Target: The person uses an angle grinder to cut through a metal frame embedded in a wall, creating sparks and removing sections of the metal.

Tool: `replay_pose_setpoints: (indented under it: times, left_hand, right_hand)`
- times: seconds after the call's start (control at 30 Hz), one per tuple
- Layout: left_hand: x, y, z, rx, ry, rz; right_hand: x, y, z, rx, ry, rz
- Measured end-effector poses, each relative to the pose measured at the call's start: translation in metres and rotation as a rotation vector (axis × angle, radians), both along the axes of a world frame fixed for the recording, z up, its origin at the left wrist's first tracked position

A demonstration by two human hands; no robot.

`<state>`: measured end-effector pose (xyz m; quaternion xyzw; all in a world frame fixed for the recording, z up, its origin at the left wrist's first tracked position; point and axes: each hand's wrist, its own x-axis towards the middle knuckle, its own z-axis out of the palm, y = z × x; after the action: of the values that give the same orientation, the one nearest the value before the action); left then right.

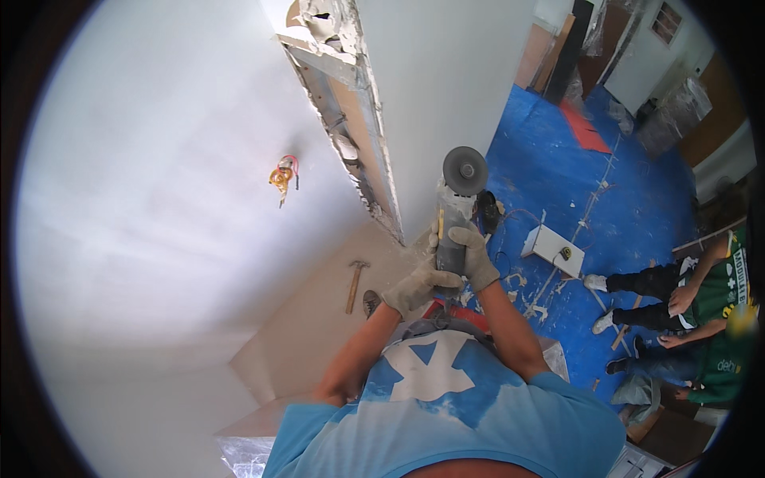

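Observation:
In front of my chest I hold an angle grinder (452, 239) upright, its round grey disc (464, 170) at the top. Gloved, my left hand (414, 288) is closed around the lower end of the grinder's body. My right hand (476, 256), also in a pale dusty glove, grips the body higher up on its right side. Ahead of me a wall has a long cut-out (344, 119) with ragged edges, showing metal framing and brown board inside. The disc is to the right of this cut-out, in front of the smooth wall face (442, 72); whether it touches the wall I cannot tell.
A hammer (355, 288) lies on the beige board at my left. Wires (283, 177) stick out of the white wall. Blue sheeting (550, 167) covers the floor at right, with debris, cables and a white box (554, 251) bearing a tape measure (566, 252). Two people (677, 287) stand far right.

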<state>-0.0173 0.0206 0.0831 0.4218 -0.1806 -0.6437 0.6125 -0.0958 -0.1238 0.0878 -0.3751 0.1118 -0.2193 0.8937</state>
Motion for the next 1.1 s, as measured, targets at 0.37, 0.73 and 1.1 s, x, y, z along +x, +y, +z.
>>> replay_pose_setpoints:
  times: [0.37,0.73,1.1]
  left_hand:
    - [-0.031,0.002,-0.03,0.617,-0.957,0.546]
    - [-0.013,0.026,-0.09,0.08,-0.504,0.426]
    - [0.061,0.043,-0.058,0.251,-0.904,-0.033]
  right_hand:
    - [0.043,0.035,-0.01,-0.865,0.676,-0.159]
    - [0.03,0.046,0.008,-0.888,0.47,-0.055]
    - [0.076,0.054,-0.016,-1.151,0.642,-0.432]
